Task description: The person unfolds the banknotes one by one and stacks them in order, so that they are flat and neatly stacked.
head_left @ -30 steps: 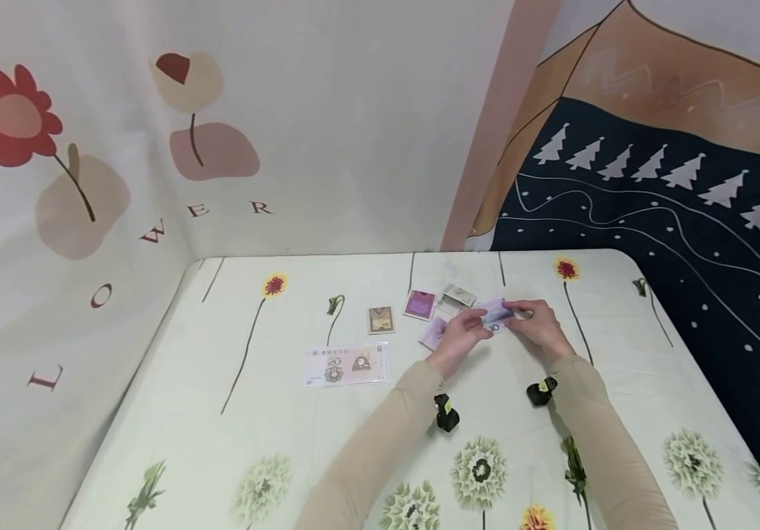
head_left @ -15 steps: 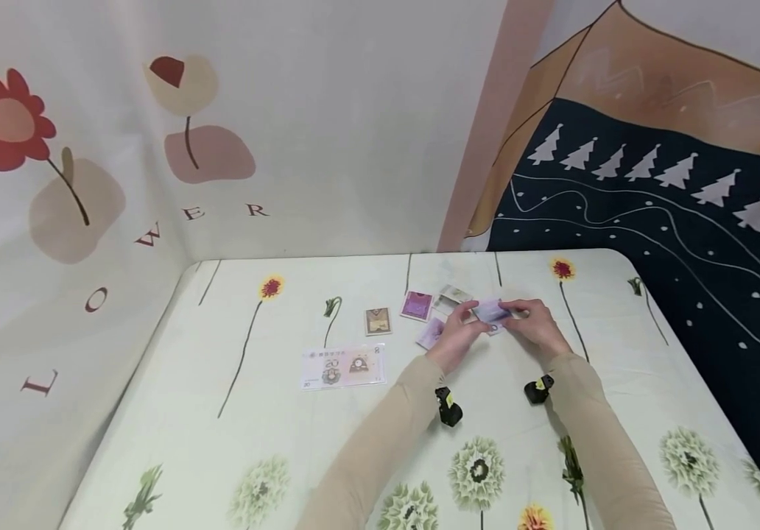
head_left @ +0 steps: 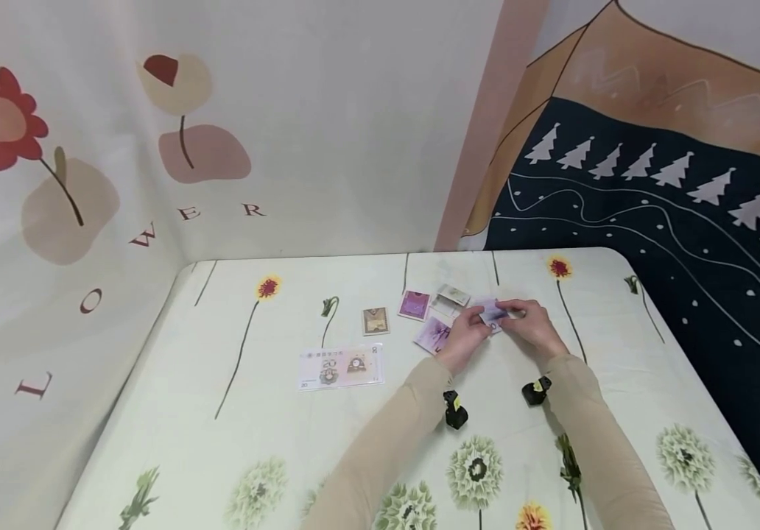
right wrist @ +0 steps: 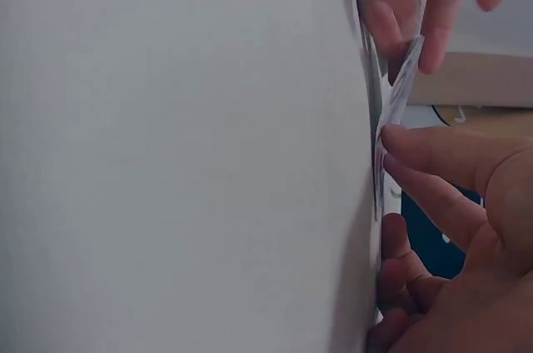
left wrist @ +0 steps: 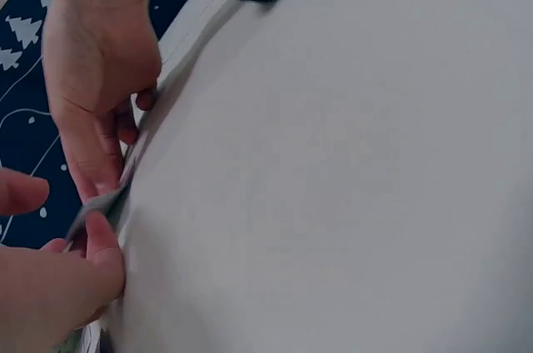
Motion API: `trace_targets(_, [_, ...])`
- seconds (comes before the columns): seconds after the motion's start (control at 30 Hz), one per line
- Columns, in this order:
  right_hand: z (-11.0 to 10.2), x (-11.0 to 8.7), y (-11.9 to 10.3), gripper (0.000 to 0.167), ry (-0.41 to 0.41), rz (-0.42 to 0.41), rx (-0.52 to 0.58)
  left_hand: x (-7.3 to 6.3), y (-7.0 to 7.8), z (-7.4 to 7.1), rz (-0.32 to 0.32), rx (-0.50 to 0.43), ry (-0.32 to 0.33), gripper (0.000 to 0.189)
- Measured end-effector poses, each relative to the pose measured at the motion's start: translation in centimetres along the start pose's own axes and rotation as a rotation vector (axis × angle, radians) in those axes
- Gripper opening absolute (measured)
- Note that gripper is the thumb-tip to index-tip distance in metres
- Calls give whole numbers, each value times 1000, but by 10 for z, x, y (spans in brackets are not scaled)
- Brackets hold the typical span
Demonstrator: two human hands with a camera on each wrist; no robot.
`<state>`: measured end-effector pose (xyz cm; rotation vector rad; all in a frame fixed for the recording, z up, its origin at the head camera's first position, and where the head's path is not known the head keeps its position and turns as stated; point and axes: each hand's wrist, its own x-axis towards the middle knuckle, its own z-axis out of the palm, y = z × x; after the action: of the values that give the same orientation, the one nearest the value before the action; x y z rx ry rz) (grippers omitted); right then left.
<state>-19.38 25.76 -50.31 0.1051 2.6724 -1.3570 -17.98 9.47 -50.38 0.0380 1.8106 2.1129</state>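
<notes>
Over the right half of the table, both hands hold a purple banknote [head_left: 493, 312] between them. My left hand [head_left: 463, 341] pinches its left side between thumb and fingers. At the other end, my right hand [head_left: 534, 326] pinches it near the edge. The right wrist view shows the banknote [right wrist: 401, 91] edge-on, low over the cloth, with the thumb and fingertips of my right hand [right wrist: 475, 203] on it. Just left of my left hand lies a folded purple banknote [head_left: 431, 336], partly covered by that hand. Behind the hands is a folded pale green banknote [head_left: 453, 296].
A folded magenta banknote [head_left: 414, 305] and a folded brown banknote [head_left: 375, 321] lie flat further left. Nearer the front is an unfolded pinkish 20 banknote [head_left: 342, 366]. Everything rests on a flower-print tablecloth [head_left: 274, 456], with hanging printed fabric [head_left: 327, 132] behind.
My left hand has shifted slightly right, showing more of the folded purple banknote beside it. Both hands keep hold of their banknote. The head view has drifted a little.
</notes>
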Motion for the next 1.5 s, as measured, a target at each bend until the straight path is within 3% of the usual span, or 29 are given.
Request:
trace_targets(0.13, [5, -7, -5, 41, -8, -5, -8, -2, -2, -3, 79, 118, 105, 45])
trace_targets(0.27, [10, -17, -10, 39, 8, -46, -17, -2, -6, -9, 123, 144, 143, 36])
trace_targets(0.57, [18, -29, -20, 33, -17, -164, 93, -7, -8, -21, 118, 66, 97, 39])
trace_targets(0.77, [24, -36, -26, 31, -9, -157, 94, -14, -5, -29, 116, 76, 83, 46])
trace_targets(1.1, [34, -41, -44, 29, 58, -139, 102, -22, -2, -35, 181, 125, 106, 48])
trace_targets(1.5, [41, -43, -52, 29, 101, -119, 177, -31, 3, -39, 190, 82, 60, 41])
